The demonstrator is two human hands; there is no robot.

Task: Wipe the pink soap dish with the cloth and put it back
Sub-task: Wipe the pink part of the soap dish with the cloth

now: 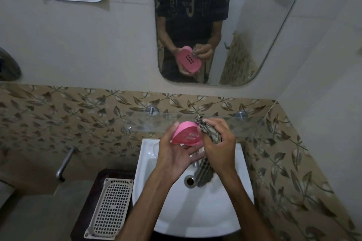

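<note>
Setting: bathroom corner, pale upper wall, a band of leaf-patterned tile [58,115] below it, seen from above.
Count: two hands, one pink soap dish, one cloth, one sink, one glass shelf, one mirror, one white slotted tray.
Left hand [176,154]: fingers spread and lightly curved, cradling the pink soap dish [187,133] from the left and underneath; thumb tip on its upper left rim.
Right hand [219,143]: fingers curled tight round a bunched cloth [210,135], pressing it against the dish's right edge.
Cloth: striped, dark and pale; a loose tail hangs below the hand toward the drain [190,181].
Soap dish position: held tilted in the air above the back of the sink [231,211], just in front of the glass shelf [148,121].
Mirror [254,25]: reflects the dish's face, which has a cluster of small holes.
Edges and room: shelf edge lies close behind the knuckles; basin opens below both forearms; white slotted tray [110,205] sits left of the sink, well apart from the hands.
</note>
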